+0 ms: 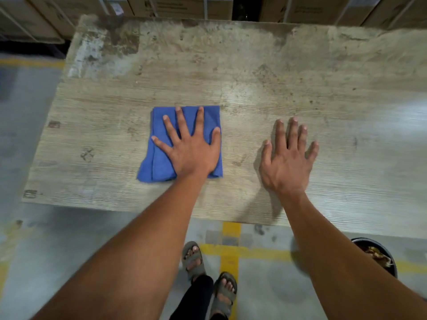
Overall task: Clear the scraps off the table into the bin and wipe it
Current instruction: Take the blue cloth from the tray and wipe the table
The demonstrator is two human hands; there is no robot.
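Note:
A folded blue cloth (159, 155) lies flat on the worn wooden table (254, 88), left of centre. My left hand (191, 146) presses on the cloth with fingers spread and straight. To its right, my right hand (287, 160) lies palm down over the bare table top, fingers straight, holding nothing. A dark round bin (390, 262) stands on the floor under the table's near right edge, with brownish scraps inside. No scraps show on the table top.
Cardboard boxes (180, 5) are stacked behind the table's far edge. The grey floor (265, 285) has yellow tape lines. My sandalled feet (208, 273) stand just in front of the table's near edge.

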